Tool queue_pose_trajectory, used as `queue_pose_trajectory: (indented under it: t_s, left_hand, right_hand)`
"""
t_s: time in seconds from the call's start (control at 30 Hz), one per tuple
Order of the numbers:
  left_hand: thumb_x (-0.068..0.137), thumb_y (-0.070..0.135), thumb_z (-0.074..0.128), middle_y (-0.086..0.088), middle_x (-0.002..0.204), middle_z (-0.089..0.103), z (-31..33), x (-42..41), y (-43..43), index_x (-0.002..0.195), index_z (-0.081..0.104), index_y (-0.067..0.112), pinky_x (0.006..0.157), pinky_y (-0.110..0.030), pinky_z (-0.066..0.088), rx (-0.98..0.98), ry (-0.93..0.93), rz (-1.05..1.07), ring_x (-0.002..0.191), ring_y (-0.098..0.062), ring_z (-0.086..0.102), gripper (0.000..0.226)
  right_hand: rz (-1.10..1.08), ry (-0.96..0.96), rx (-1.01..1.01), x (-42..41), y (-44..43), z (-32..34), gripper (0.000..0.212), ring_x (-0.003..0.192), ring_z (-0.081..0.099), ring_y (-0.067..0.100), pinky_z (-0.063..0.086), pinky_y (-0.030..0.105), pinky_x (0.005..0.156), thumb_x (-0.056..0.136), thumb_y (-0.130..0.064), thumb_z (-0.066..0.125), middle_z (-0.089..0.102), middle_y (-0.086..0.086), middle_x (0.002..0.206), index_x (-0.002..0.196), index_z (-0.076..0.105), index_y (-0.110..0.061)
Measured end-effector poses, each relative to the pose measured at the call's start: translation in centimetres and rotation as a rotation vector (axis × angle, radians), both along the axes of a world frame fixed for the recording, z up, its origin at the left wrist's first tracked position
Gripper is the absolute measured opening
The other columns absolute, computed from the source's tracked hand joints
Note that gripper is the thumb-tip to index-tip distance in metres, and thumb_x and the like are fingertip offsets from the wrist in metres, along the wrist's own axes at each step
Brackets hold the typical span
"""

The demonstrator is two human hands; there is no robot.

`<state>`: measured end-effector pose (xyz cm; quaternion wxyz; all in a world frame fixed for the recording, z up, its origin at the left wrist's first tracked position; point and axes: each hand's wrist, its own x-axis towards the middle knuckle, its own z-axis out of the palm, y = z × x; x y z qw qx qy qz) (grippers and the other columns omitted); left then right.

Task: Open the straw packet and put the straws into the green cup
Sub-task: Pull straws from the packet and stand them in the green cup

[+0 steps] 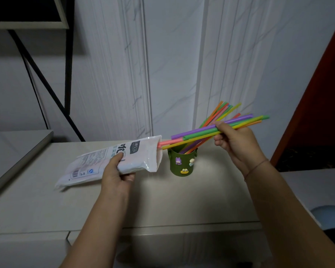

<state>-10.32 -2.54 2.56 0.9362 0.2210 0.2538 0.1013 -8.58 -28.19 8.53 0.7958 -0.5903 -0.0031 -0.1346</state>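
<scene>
We are observing the left hand [117, 171] gripping the straw packet [97, 161] just left of the green cup [182, 163]. Its fingers [129, 176] are curling around the packet's middle, and the open mouth is facing the cup. The right hand [232, 140] is pinching a bundle of straws [198, 131] directly above the cup, with a few ends lying at the packet mouth. Other straws [218, 111] are standing in the cup. We are judging the straws light, smooth and easily crushed, so a loose mid-length hold is advisable. The packet film is looking limp and slippery.

Dim room; bright pool on tabletop [182, 200], perhaps head-mounted light; wide-angle bending at edges.
</scene>
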Motion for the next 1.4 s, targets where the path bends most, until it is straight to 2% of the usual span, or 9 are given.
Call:
queue_pose_trajectory:
  t_s: [0.27,0.53,0.73,0.87,1.0,1.07,1.2,1.3,1.4]
  left_hand:
    - [0.081,0.000,0.068,-0.007,0.108,0.070,0.0,0.0,-0.2,0.118,0.056,0.013,0.066,-0.043,0.058,-0.013,0.002,-0.011,0.097,-0.020,0.068,0.041]
    - [0.086,-0.001,0.059,-0.003,0.089,0.066,-0.2,0.2,1.4,0.086,0.058,0.013,0.059,-0.032,0.056,-0.026,0.041,-0.029,0.079,-0.017,0.065,0.014]
    - [0.087,0.001,0.059,-0.002,0.089,0.064,-0.2,0.2,2.1,0.083,0.056,0.013,0.055,-0.030,0.057,-0.008,0.081,-0.020,0.080,-0.016,0.063,0.013]
    - [0.087,0.002,0.059,-0.001,0.083,0.064,-0.2,0.2,2.2,0.082,0.056,0.013,0.040,-0.025,0.054,0.051,0.109,-0.024,0.073,-0.015,0.062,0.012]
    - [0.087,0.001,0.059,0.000,0.051,0.068,-0.2,0.2,2.1,0.080,0.056,0.013,0.041,-0.027,0.054,0.035,0.105,-0.027,0.071,-0.015,0.062,0.013]
    - [0.087,0.002,0.059,0.001,0.045,0.065,-0.2,0.2,2.0,0.080,0.056,0.013,0.042,-0.027,0.054,0.036,0.108,-0.026,0.071,-0.015,0.062,0.014]
    - [0.086,0.002,0.059,0.001,0.051,0.068,-0.2,0.3,1.8,0.080,0.056,0.014,0.040,-0.024,0.054,0.039,0.108,-0.022,0.071,-0.014,0.062,0.014]
    - [0.086,0.002,0.060,-0.001,0.078,0.067,-0.2,0.3,1.7,0.081,0.056,0.013,0.044,-0.025,0.055,0.023,0.106,-0.021,0.071,-0.015,0.062,0.013]
    - [0.086,0.001,0.059,-0.001,0.076,0.068,-0.3,0.3,1.5,0.082,0.056,0.013,0.045,-0.027,0.055,0.031,0.091,-0.027,0.072,-0.015,0.063,0.013]
  right_hand:
    - [0.089,-0.002,-0.043,-0.9,2.5,-0.1,0.007,0.041,0.056,0.006,0.050,0.015,0.043,0.088,-0.007,0.059,0.061,-0.001,0.048,0.085,0.064,-0.002]
    - [0.057,-0.020,0.005,-0.3,0.9,0.2,0.010,0.042,0.055,0.005,0.047,0.016,0.042,0.088,-0.010,0.059,0.063,-0.003,0.052,0.089,0.065,-0.001]
    - [0.000,-0.020,0.030,0.0,-1.0,0.5,0.011,0.042,0.055,0.004,0.047,0.015,0.043,0.087,-0.010,0.061,0.061,-0.003,0.048,0.078,0.065,-0.006]
    - [-0.070,-0.012,-0.004,0.2,-2.4,0.6,0.008,0.041,0.055,0.004,0.046,0.013,0.042,0.087,-0.011,0.061,0.061,-0.005,0.046,0.082,0.064,-0.005]
    - [-0.121,-0.010,-0.018,0.2,-3.4,0.6,0.007,0.041,0.055,0.003,0.047,0.012,0.042,0.087,-0.013,0.061,0.062,-0.006,0.047,0.083,0.063,-0.007]
    - [-0.140,-0.013,-0.038,0.2,-3.6,0.6,0.007,0.041,0.056,0.004,0.047,0.012,0.042,0.087,-0.013,0.061,0.062,-0.006,0.047,0.081,0.064,-0.009]
    - [-0.170,-0.022,-0.114,0.4,-3.6,0.3,0.009,0.041,0.057,0.004,0.047,0.014,0.042,0.087,-0.011,0.061,0.065,-0.005,0.049,0.080,0.064,-0.007]
    - [-0.197,-0.031,-0.178,0.5,-3.2,0.0,0.013,0.040,0.057,0.005,0.048,0.015,0.042,0.087,-0.011,0.062,0.064,-0.005,0.047,0.074,0.064,-0.009]
    - [-0.203,-0.024,-0.237,0.8,-2.6,-0.5,0.013,0.041,0.058,0.006,0.050,0.016,0.044,0.086,-0.015,0.064,0.063,-0.003,0.046,0.073,0.066,-0.012]
